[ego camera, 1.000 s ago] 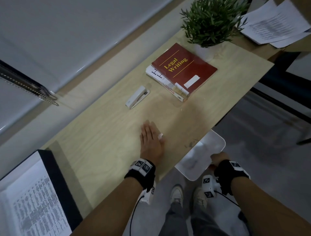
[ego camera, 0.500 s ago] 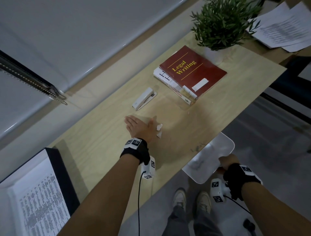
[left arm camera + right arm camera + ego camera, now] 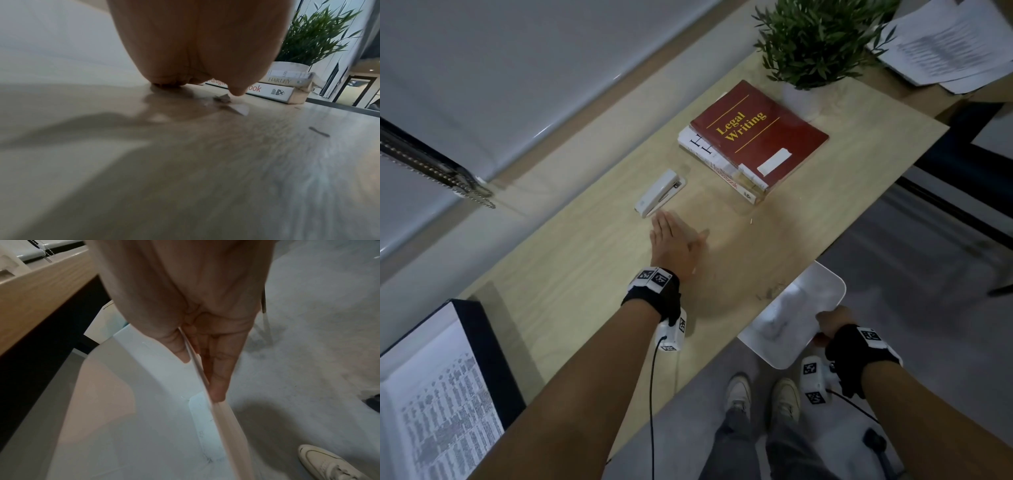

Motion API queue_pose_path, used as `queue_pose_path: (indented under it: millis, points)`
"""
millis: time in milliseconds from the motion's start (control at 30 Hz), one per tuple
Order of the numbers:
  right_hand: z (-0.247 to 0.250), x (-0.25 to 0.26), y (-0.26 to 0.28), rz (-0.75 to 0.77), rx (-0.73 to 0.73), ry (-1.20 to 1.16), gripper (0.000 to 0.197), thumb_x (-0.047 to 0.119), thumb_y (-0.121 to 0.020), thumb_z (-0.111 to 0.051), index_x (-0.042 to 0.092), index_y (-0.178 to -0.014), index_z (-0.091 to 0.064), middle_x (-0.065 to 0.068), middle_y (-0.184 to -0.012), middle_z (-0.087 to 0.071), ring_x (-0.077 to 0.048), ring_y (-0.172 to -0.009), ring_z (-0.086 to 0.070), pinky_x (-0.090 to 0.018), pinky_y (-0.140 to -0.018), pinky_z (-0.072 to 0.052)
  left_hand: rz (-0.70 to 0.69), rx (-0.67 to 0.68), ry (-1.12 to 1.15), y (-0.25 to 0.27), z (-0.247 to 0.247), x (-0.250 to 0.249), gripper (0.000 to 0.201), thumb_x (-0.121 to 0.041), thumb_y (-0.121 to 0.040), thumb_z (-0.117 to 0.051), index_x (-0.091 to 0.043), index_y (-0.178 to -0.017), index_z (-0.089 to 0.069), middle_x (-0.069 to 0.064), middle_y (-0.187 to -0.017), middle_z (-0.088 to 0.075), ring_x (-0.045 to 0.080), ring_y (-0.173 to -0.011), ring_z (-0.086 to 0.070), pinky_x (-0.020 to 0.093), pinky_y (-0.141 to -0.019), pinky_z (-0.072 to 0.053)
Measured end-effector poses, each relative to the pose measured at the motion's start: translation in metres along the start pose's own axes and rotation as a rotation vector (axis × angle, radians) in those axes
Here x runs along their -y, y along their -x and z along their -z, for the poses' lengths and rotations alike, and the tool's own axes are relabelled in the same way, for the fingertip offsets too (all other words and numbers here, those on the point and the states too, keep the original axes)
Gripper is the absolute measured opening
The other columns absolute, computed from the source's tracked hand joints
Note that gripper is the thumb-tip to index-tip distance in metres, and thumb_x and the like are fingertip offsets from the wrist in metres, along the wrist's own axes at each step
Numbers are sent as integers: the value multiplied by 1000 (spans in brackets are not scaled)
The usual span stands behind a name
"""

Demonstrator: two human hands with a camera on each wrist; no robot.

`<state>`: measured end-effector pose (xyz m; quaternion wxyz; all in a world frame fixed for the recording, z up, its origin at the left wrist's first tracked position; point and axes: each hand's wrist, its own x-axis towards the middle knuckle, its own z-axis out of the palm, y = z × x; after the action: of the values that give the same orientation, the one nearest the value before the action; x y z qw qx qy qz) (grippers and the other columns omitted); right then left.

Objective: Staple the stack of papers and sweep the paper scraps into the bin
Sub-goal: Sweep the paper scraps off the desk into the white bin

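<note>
My left hand [image 3: 680,229] lies flat on the wooden desk [image 3: 585,291] with its fingers straight, the fingertips just short of the white stapler [image 3: 659,193]. In the left wrist view small white paper scraps [image 3: 238,108] lie on the desk by the thumb of my left hand [image 3: 197,56]. My right hand [image 3: 834,317] holds the white bin [image 3: 822,287] below the desk's front edge. The right wrist view shows my right hand [image 3: 197,356] pinching the wall of the bin [image 3: 144,402], thumb inside and fingers outside. Loose printed papers [image 3: 945,44] lie at the far right.
Two stacked books [image 3: 756,137], the top one red, lie beyond the stapler, with a potted plant [image 3: 822,37] behind them. A black-edged folder of printed sheets [image 3: 438,411] sits at the desk's near left. My shoes [image 3: 738,394] stand on the grey floor under the bin.
My left hand has slid away from the desk's front edge towards the stapler. The scraps that showed beside its thumb are now covered in the head view. The right hand still holds the bin.
</note>
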<state>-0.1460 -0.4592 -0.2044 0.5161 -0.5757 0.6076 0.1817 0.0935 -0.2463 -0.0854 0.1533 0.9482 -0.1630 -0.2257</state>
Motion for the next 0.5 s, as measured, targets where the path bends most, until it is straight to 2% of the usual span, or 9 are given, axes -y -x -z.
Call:
queue_pose_path:
  millis: [100, 167, 200, 267, 333, 367, 433, 500]
  points:
    - [0, 2, 9, 2, 12, 6, 20, 12, -86, -57, 9, -67, -59, -28, -97, -68, -46, -90, -66, -60, -83, -55, -37, 19, 30, 10, -3, -1, 98, -68, -88, -28, -1, -148, 11, 16, -159, 15, 28, -147, 15, 44, -120, 5]
    - [1, 10, 27, 11, 12, 16, 23, 12, -89, -56, 9, -66, -58, -25, -95, -68, -42, -90, -66, -54, -83, -56, -89, 28, 9, 23, -13, -4, 95, -65, -89, -25, 0, -148, 12, 18, -159, 17, 30, -147, 16, 45, -121, 5]
    - [0, 12, 32, 21, 19, 12, 24, 13, -90, -55, 9, -67, -57, -25, -98, -67, -41, -92, -65, -50, -83, -56, -114, 34, -22, 31, -19, -6, 95, -64, -88, -22, 1, -148, 13, 19, -158, 17, 32, -146, 17, 46, -121, 6]
    - [-1, 15, 41, 31, 32, 18, 18, 12, -92, -53, 13, -74, -54, -26, -115, -64, -39, -104, -63, -43, -82, -54, -163, 61, -53, 46, -33, -18, 94, -63, -88, -22, 2, -147, 13, 20, -158, 19, 34, -145, 18, 45, -120, 8]
    - [-2, 15, 44, 29, 47, -19, 14, 9, -92, -51, 18, -81, -50, -23, -127, -60, -38, -114, -61, -43, -88, -56, -206, 88, -64, 62, -47, -37, 90, -58, -93, -27, 3, -147, 12, 21, -157, 19, 35, -145, 18, 43, -118, 9]
    - [-4, 13, 42, 28, 43, -25, 14, 8, -92, -51, 17, -82, -50, -22, -127, -60, -38, -115, -60, -44, -90, -55, -231, 109, -77, 70, -53, -48, 90, -59, -92, -24, 3, -147, 12, 22, -157, 19, 35, -145, 18, 43, -118, 8]
    - [-5, 15, 43, 23, 46, 16, 10, 9, -92, -51, 8, -89, -61, -22, -116, -64, -41, -108, -62, -45, -88, -55, -286, 160, -130, 84, -67, -66, 100, -69, -81, -5, 5, -146, 12, 23, -157, 18, 35, -146, 17, 41, -117, 9]
    - [-4, 17, 46, 3, 51, 29, 17, 12, -92, -53, 1, -99, -64, -18, -92, -66, -42, -97, -65, -47, -85, -55, -359, 209, -159, 98, -78, -80, 108, -71, -70, 12, 5, -146, 11, 24, -157, 16, 35, -146, 16, 39, -116, 11]
